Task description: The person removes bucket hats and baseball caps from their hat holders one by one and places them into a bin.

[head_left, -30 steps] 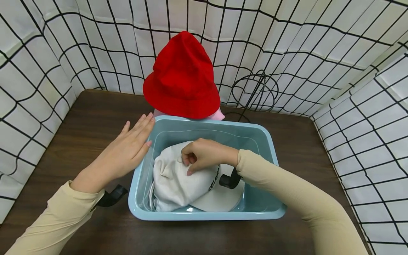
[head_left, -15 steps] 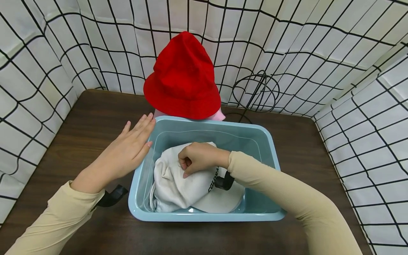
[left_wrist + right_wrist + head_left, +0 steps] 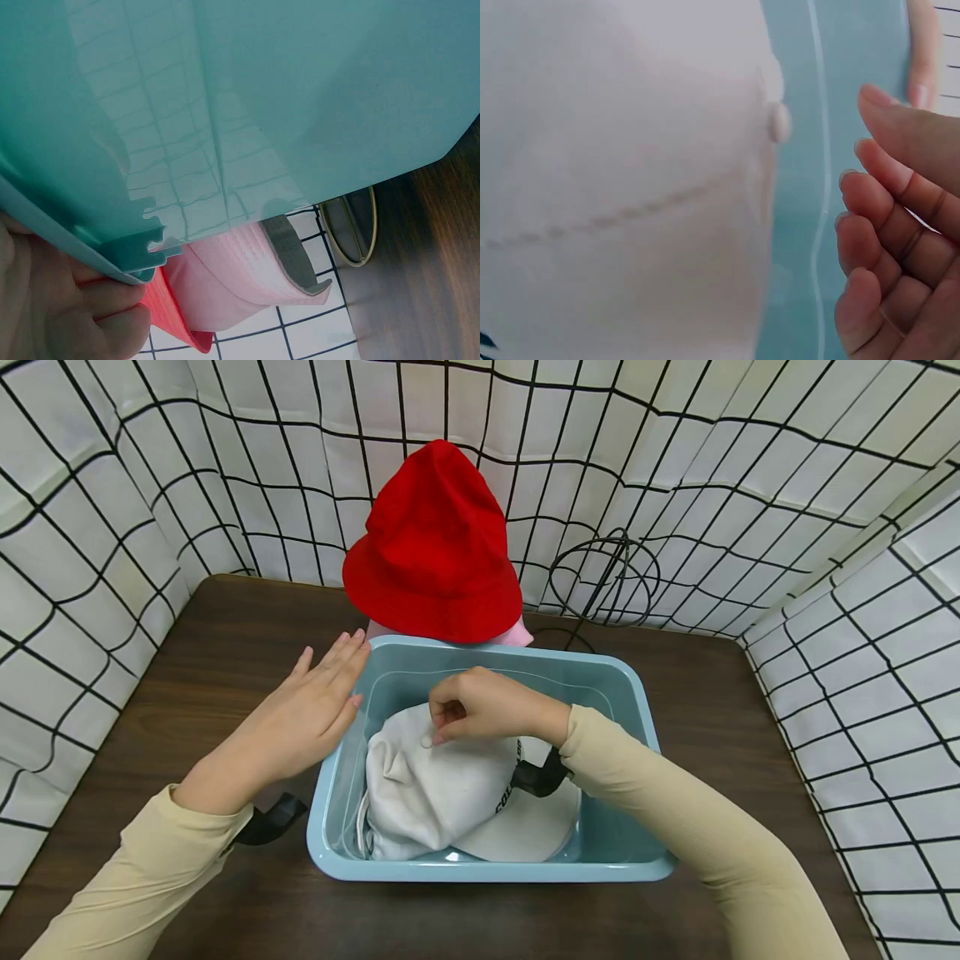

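A white baseball cap [image 3: 431, 797] with dark lettering lies in a light blue plastic basin [image 3: 487, 871], its brim toward the right. My right hand [image 3: 498, 706] hovers over the cap's crown with fingers loosely curled. In the right wrist view the thumb [image 3: 907, 135] and fingertips are apart with nothing between them, beside the cap's top button [image 3: 779, 122]. Along the basin's left rim my left hand [image 3: 307, 718] lies with straight fingers. The left wrist view shows those fingers [image 3: 112, 300] against the rim's underside.
Behind the basin stands a red bucket hat [image 3: 442, 560] on top of something pink [image 3: 517, 634]. A coil of black cable [image 3: 603, 577] hangs at the back right. Black wire grid panels [image 3: 750, 485] surround the dark wooden table [image 3: 247, 635] on the back and sides.
My right hand dips a little toward the cap's crown, then lifts up and back toward the far side. My left hand stays at the rim.
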A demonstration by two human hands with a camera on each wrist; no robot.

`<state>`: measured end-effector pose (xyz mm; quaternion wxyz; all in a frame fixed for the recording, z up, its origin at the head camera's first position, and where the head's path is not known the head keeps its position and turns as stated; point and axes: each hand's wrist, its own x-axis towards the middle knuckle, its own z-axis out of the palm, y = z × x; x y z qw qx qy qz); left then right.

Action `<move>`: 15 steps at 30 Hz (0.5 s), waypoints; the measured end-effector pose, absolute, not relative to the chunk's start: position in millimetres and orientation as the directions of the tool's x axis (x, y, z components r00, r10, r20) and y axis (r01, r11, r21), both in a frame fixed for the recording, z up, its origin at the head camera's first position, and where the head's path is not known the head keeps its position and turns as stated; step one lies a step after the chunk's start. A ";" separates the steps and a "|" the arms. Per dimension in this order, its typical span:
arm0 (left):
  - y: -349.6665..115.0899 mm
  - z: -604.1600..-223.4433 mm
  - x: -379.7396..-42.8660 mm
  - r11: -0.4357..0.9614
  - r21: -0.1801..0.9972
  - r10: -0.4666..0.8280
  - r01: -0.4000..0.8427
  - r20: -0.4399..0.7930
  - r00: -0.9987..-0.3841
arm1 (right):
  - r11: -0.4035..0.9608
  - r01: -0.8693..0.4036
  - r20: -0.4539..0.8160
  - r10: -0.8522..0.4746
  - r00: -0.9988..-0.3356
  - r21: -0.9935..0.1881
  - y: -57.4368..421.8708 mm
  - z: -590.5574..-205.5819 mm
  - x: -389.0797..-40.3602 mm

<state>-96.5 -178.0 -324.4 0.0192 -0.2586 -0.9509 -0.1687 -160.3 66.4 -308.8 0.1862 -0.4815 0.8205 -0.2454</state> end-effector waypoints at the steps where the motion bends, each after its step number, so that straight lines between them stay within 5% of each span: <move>1: -178.0 -324.0 -96.3 0.809 0.313 0.485 0.497 0.122 -0.866 | 0.406 -0.699 -0.049 -0.881 -0.471 -0.588 67.7 -306.6 -161.3; 15: -179.7 -322.6 -95.0 0.811 0.326 0.481 0.486 0.103 -0.871 | 0.401 -0.659 0.241 -0.708 -0.664 -0.636 83.3 -268.4 -179.9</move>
